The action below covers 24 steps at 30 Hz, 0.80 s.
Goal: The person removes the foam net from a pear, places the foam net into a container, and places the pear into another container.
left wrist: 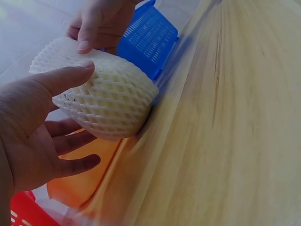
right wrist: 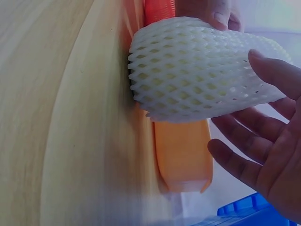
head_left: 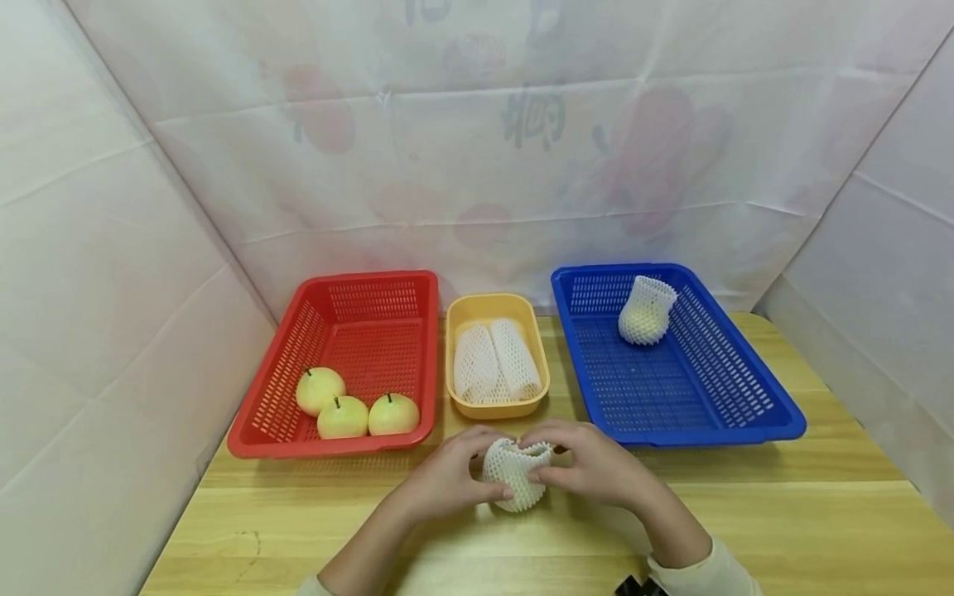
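Note:
A white foam fruit net stands on the table in front of the trays, and pale yellow fruit shows through its mesh in both wrist views. From the left, my left hand holds it, thumb on the near side and fingers round the far side. My right hand pinches the net's upper right rim between thumb and fingers. In the left wrist view, the netted fruit has its loose open end toward the hands. The right wrist view shows the right thumb lying on the foam, with other fingers beneath.
A red basket at the left holds several yellow pears, one of them a pear at its front. Flattened foam nets lie in a small yellow tray at centre. The blue basket at right contains one netted fruit.

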### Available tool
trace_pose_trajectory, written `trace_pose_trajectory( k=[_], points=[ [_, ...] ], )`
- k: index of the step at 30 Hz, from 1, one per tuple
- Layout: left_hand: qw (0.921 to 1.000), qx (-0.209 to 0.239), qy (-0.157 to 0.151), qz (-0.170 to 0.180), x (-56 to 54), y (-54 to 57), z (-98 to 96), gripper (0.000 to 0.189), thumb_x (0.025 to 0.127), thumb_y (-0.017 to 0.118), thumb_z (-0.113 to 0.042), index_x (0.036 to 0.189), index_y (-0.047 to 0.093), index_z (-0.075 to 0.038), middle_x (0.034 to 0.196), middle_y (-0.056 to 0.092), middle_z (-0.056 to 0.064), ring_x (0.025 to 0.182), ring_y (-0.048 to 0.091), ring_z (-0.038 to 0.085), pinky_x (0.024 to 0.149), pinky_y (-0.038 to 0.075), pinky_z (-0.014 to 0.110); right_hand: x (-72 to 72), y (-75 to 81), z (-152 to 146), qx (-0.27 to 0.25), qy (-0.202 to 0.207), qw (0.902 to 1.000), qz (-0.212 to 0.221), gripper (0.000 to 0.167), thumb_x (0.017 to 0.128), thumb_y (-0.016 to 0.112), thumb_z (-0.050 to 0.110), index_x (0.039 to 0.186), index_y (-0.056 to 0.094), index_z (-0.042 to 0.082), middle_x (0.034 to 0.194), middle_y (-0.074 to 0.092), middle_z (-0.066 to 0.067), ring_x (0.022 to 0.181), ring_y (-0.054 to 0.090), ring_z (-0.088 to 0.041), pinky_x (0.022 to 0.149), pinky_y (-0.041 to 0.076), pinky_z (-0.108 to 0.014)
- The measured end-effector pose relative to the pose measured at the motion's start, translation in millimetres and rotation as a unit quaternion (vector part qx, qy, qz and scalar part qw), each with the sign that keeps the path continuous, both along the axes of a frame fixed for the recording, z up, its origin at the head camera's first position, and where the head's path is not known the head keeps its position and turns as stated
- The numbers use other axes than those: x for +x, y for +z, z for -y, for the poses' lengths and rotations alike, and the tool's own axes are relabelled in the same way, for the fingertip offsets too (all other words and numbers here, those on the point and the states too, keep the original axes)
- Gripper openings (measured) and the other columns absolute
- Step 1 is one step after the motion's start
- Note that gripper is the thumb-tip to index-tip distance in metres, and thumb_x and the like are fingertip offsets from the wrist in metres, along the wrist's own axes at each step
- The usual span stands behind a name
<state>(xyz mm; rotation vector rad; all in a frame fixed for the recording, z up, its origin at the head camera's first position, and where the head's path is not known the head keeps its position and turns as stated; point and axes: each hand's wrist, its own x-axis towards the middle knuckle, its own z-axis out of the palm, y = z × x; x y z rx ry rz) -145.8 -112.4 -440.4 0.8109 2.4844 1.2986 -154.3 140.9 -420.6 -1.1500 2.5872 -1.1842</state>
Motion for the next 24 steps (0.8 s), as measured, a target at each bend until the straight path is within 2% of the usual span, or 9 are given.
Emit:
trace_pose_trajectory(
  k=[8, 12, 17, 24],
  points=[
    [1.0000, -0.003, -0.001, -0.005, 0.8, -0.8, -2.3, 0.069, 0.082, 0.075, -0.049, 0.142, 0.053, -0.023, 0.141, 0.055, -0.008, 0.131, 0.051, 0.016, 0.109, 0.042, 0.046, 0.0, 2.9, 0.7, -0.033, 0.007, 0.9987, -0.038, 0.017, 0.089, 0.073, 0.026, 0.107, 0.071, 0.026, 0.111, 0.070, 0.011, 0.104, 0.066, -0.010, 0.088, 0.056, -0.030],
    [0.9998, 0.014, -0.012, -0.007, 1.2, -1.3, -3.9, 0.061, 0.088, 0.068, -0.049, 0.141, 0.054, -0.022, 0.143, 0.055, -0.004, 0.132, 0.051, 0.018, 0.110, 0.042, 0.045, 0.2, 3.4, -0.2, -0.022, -0.001, 0.9988, -0.044, 0.024, 0.090, 0.073, 0.028, 0.113, 0.071, 0.022, 0.113, 0.070, 0.008, 0.105, 0.066, -0.011, 0.089, 0.056, -0.031],
    [0.9993, 0.033, -0.013, -0.013, 2.1, -0.7, -3.9, 0.051, 0.092, 0.065, -0.045, 0.138, 0.058, -0.025, 0.143, 0.054, -0.001, 0.132, 0.052, 0.020, 0.110, 0.042, 0.045, 0.8, 3.5, -0.5, 0.018, -0.018, 0.9992, -0.030, 0.034, 0.088, 0.073, 0.036, 0.119, 0.068, 0.022, 0.118, 0.069, 0.010, 0.109, 0.064, -0.011, 0.091, 0.055, -0.033],
    [0.9985, 0.055, -0.002, 0.002, 3.3, -0.3, -3.9, 0.047, 0.091, 0.068, -0.041, 0.133, 0.062, -0.021, 0.139, 0.059, -0.003, 0.130, 0.053, 0.017, 0.108, 0.044, 0.043, 0.8, 2.0, 0.9, 0.010, -0.014, 0.9997, -0.016, 0.018, 0.091, 0.071, 0.032, 0.108, 0.070, 0.028, 0.113, 0.067, 0.015, 0.107, 0.064, -0.009, 0.092, 0.055, -0.033]
  ],
)
